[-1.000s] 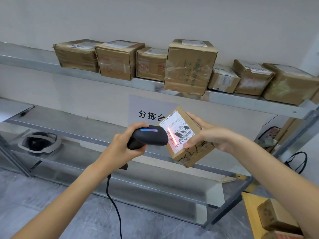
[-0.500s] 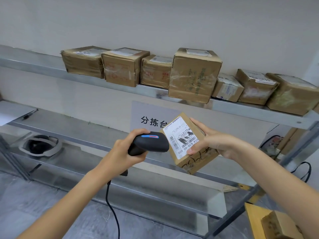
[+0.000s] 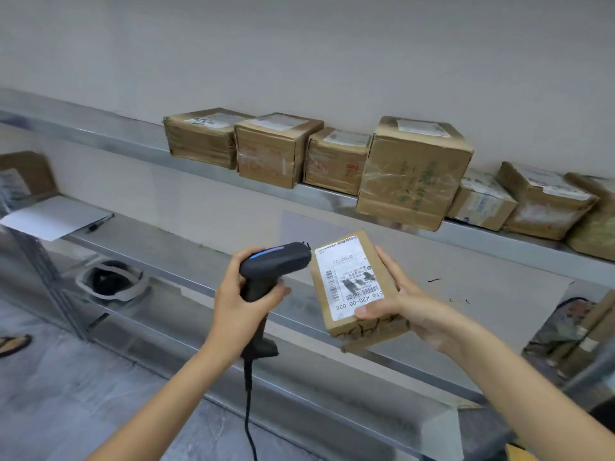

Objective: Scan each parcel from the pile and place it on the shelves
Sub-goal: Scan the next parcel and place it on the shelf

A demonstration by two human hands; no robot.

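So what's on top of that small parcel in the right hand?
A white shipping label with barcodes covers most of the parcel's upper face. The right hand's thumb lies over the label's lower corner, hiding that bit. The parcel's underside can't be seen.

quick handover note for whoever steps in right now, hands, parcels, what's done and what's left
Left hand grips the corded scanner, aimed at the label.
Right hand holds a small parcel, label up, thumb on its lower edge.
Seven parcels sit in a row on the top shelf.
No scan beam shows on the label, so check the scan registered.
Left: shelve this parcel, then continue with the pile, which is out of view.
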